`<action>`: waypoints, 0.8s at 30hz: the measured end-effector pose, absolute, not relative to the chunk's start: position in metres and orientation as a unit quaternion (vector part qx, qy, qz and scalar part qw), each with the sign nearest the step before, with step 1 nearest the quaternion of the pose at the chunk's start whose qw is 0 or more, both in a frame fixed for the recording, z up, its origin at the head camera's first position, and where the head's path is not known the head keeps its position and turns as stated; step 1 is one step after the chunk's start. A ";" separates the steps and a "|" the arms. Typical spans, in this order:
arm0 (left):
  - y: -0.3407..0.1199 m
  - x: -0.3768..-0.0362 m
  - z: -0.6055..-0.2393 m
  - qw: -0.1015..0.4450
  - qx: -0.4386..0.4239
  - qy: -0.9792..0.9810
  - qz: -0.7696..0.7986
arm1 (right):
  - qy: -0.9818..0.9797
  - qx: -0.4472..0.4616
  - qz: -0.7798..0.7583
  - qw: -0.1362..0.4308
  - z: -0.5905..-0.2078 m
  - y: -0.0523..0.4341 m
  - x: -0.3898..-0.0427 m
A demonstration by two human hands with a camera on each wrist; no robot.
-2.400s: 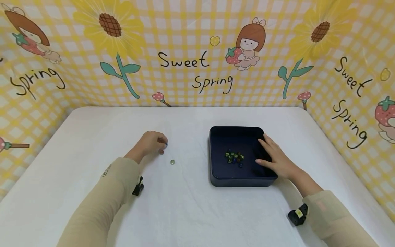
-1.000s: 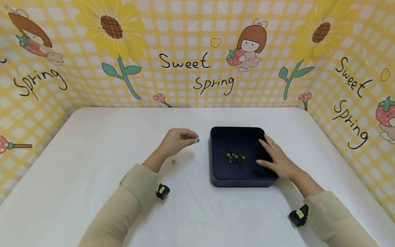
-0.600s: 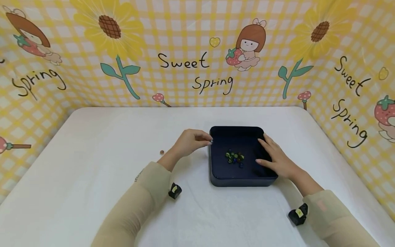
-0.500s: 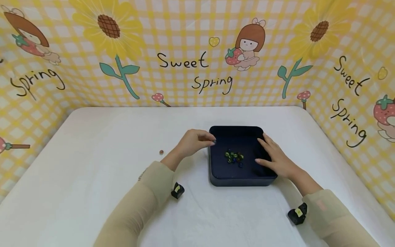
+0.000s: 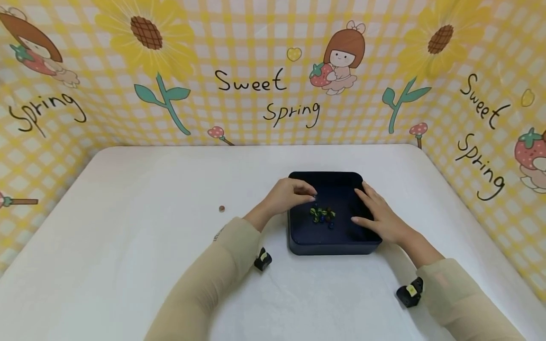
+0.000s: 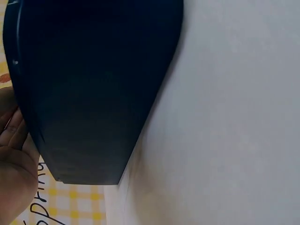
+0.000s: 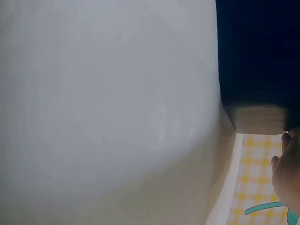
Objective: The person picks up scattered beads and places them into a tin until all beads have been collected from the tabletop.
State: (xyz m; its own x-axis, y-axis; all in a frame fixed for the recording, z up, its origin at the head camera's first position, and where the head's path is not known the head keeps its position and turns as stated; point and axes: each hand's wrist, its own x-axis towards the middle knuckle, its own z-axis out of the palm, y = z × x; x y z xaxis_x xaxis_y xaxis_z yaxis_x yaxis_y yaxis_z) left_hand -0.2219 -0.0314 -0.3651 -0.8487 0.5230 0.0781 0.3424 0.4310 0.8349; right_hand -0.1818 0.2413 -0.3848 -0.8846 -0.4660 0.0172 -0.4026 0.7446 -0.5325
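Note:
Over the left part of the dark navy box (image 5: 334, 248), my left hand (image 5: 286, 195) pinches a small bluish marble (image 5: 314, 196) between thumb and fingertips, largely covered by them. Several green, blue and brown marbles (image 5: 323, 216) lie clustered on the box floor just below. My right hand (image 5: 381, 219) rests with spread, fairly straight fingers on the box's right rim. In the left wrist view the box's outer wall (image 6: 93, 103) hides the left fingertips. The right wrist view shows the box wall (image 7: 258, 56) and part of the right hand (image 7: 287, 176).
One brownish marble (image 5: 222, 208) sits on the white tabletop (image 5: 141, 227) left of the box. A yellow checked cloth (image 5: 247, 42) with printed flowers walls the table at the back and sides. Black wrist cameras (image 5: 262, 259) hang below the sleeves.
My left hand picked the bluish marble off the table at left and carried it right, over the box. A greenish marble on the table is now behind the left forearm. The right hand has stayed put.

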 end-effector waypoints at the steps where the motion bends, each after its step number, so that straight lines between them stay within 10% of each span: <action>1: -0.030 -0.223 -0.365 0.098 0.259 0.841 0.465 | 0.932 -0.233 -0.270 0.058 -0.384 0.241 -0.182; 24: 0.005 -0.250 -0.366 0.118 0.301 0.875 0.361 | 0.934 -0.237 -0.264 0.052 -0.385 0.240 -0.182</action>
State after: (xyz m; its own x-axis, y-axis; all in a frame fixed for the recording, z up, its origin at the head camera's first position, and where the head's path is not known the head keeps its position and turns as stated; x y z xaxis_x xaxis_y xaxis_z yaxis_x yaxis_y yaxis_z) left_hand -0.2501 0.0046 -0.3655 -0.7912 0.6114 0.0111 0.4408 0.5578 0.7033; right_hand -0.1823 0.2398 -0.3846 -0.8827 -0.4690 0.0282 -0.4145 0.7489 -0.5171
